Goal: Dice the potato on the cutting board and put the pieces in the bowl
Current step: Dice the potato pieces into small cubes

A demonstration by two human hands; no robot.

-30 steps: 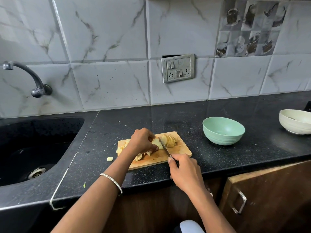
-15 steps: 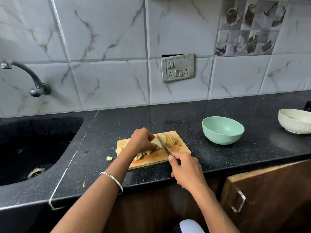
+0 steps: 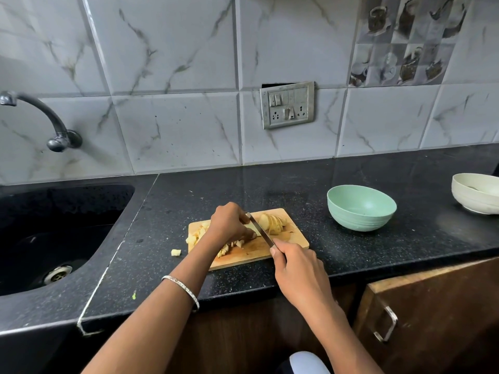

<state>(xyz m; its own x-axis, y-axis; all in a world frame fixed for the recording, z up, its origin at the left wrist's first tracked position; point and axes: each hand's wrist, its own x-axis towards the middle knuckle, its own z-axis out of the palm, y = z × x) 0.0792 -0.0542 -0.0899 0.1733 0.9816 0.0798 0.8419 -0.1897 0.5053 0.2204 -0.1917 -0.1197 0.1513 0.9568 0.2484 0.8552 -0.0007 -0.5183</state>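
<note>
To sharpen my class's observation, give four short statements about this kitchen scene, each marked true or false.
1. The right hand grips the steel knife. True.
2. The mint-green round bowl holds diced potato. False: it is empty.
3. One pale potato cube lies off the wooden cutting board, on the black speckled counter. True.
4. The left hand rests on a cream bowl. False: it holds the peeled potato on the board.

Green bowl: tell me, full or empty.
Empty. The green bowl shows only its bare inside; the potato pieces lie on the cutting board.
</note>
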